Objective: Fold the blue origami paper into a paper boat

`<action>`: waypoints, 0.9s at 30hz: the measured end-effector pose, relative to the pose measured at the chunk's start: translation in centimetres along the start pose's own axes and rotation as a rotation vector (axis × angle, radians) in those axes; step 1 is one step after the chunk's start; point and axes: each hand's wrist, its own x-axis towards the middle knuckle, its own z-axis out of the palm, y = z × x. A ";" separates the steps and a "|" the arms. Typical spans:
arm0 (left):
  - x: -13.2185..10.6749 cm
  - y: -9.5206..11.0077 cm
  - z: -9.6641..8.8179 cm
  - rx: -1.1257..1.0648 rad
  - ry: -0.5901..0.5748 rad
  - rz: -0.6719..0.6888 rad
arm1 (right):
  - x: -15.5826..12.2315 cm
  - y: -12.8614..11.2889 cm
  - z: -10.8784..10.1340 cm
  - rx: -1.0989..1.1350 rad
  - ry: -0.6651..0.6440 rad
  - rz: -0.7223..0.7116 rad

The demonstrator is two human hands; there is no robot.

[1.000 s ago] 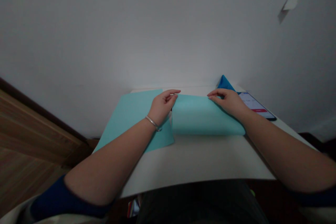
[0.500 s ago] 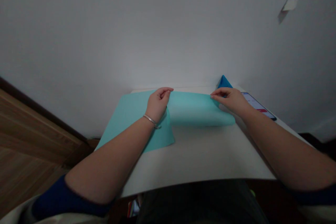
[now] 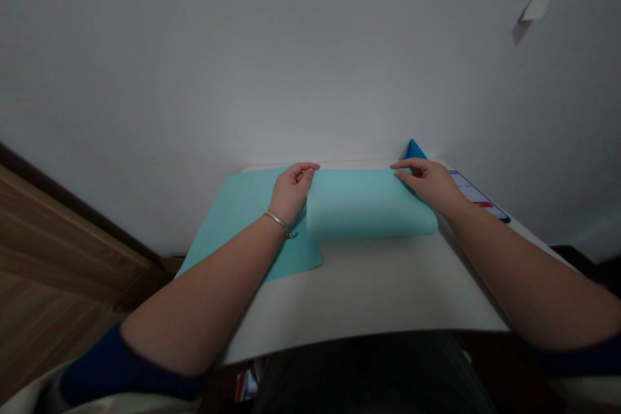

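Observation:
A light turquoise sheet of paper (image 3: 371,204) is bent over on itself, its rounded bend facing me and its edges at the far side. My left hand (image 3: 294,186) pinches it at the far left corner with thumb and fingers. At the far right corner, my right hand (image 3: 421,181) has the edge between thumb and index finger, their tips a little apart. More turquoise paper (image 3: 233,213) lies flat to the left, partly under my left wrist; whether it is a separate sheet, I cannot tell.
A white table (image 3: 378,297) stands against a pale wall (image 3: 310,65). Behind my right hand is a blue pointed paper shape (image 3: 412,150). A phone (image 3: 480,197) with a lit screen lies at the right edge. Wooden panelling (image 3: 58,246) is at the left.
The bent paper has been drawn flatter and squarer, its left side now straight along the flat paper. My right hand's fingertips have parted slightly and moved a little right; my left hand stays put.

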 end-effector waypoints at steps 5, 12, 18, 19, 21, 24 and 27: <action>0.2 -0.3 -0.1 0.081 -0.030 0.003 | 0.2 0.2 -0.2 -0.023 0.030 0.019; 0.7 -0.7 -0.6 0.355 -0.116 0.041 | 0.3 0.9 0.0 -0.104 -0.061 0.028; 0.5 -0.6 -0.8 0.744 -0.343 0.250 | 0.3 1.5 0.5 -0.240 -0.182 -0.047; 0.5 -0.5 -0.8 0.794 -0.370 0.292 | 0.3 1.5 0.6 -0.254 -0.195 -0.049; 0.6 -0.6 -0.8 0.876 -0.403 0.354 | 0.4 1.5 0.7 -0.278 -0.209 -0.060; 0.8 -0.8 -0.7 0.958 -0.426 0.397 | 0.4 1.4 0.8 -0.300 -0.230 -0.094; 1.0 -1.1 -0.7 0.989 -0.444 0.404 | 0.5 1.1 0.9 -0.326 -0.264 -0.153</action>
